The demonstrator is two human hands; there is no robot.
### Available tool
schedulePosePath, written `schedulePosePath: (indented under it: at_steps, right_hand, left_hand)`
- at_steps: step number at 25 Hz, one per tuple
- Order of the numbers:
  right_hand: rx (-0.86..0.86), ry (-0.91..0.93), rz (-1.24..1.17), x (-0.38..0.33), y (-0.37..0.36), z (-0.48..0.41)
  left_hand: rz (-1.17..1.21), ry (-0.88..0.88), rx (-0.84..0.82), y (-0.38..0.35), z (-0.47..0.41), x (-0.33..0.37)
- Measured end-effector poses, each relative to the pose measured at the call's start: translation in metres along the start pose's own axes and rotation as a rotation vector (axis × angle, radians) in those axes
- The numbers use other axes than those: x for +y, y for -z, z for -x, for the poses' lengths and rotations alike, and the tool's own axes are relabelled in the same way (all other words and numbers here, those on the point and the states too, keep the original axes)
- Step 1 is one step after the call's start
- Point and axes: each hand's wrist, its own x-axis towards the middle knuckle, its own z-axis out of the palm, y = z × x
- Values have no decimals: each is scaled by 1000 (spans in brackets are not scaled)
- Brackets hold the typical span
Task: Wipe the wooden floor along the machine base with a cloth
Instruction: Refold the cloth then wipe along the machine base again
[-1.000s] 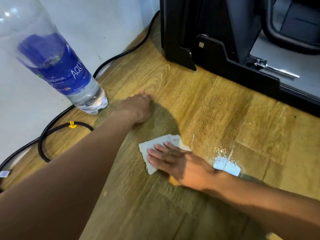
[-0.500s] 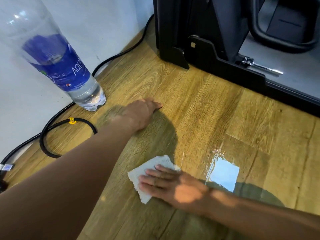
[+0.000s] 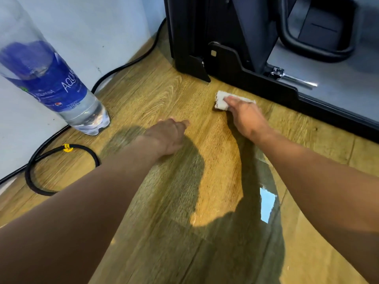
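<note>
My right hand [image 3: 246, 117] presses cloth [image 3: 221, 101] flat on floor [image 3: 143, 93] beside the machine base [image 3: 256, 78], left hand [image 3: 168, 136] flat, empty; wiping underway, most of base edge likely left.

The right hand [image 3: 245, 115] has pushed the cloth [image 3: 222, 101] across the floor [image 3: 143, 95]. Both now lie just beside the machine base [image 3: 256, 76].

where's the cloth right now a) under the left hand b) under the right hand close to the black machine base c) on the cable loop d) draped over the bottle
b: the right hand presses the cloth to the floor just in front of the machine base.
</note>
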Motion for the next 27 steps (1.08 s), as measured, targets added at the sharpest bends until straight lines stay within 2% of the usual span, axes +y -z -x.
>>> schedulePosePath:
  at_steps: [2, 3, 5, 7, 9, 10, 13, 15, 16, 18, 20, 21, 22, 23, 24, 27]
  right_hand:
    - [63, -86, -8, 2, 0, -6]
    - [62, -66, -33, -2, -6, 3]
    - [50, 90, 4, -22, -23, 43]
    - [-36, 278, 19, -26, -28, 79]
    - [-97, 401, 55, -8, -12, 67]
    - [-81, 360, 96, 0, -5, 50]
    - [19, -31, 60, 15, 7, 4]
    - [58, -137, 14, -6, -3, 14]
    - [53, -80, 12, -20, -11, 35]
    - [77, 225, 74, -47, -27, 95]
    - [-9, 497, 100, -54, -33, 142]
    - [-37, 594, 137, -46, -30, 148]
    - [-46, 611, 148, -34, -26, 138]
    - [-91, 511, 145, -24, -20, 124]
    - [-60, 343, 117, -16, -14, 103]
    - [12, 23, 64, -21, -6, 85]
  left_hand:
    - [-5, 18, -33, 2, -1, 6]
    - [-14, 24, -41, 1, -2, 7]
    - [-47, 21, -47, -3, -5, 6]
    - [-43, 14, -54, -5, -10, 6]
    - [-39, 17, -40, -5, -9, 6]
    - [-36, 21, -38, -4, -7, 7]
    - [2, 38, -59, -3, 0, 10]
    - [7, 37, -53, -3, 2, 9]
    - [10, 35, -55, -2, 2, 9]
    - [7, 31, -51, -4, 2, 8]
    - [9, 28, -57, -4, 2, 8]
    - [11, 27, -64, -5, 2, 8]
    - [12, 27, -70, -5, 2, 9]
    - [11, 30, -72, -5, 2, 8]
    - [6, 32, -69, -5, 3, 7]
    - [12, 12, -47, -4, 5, 0]
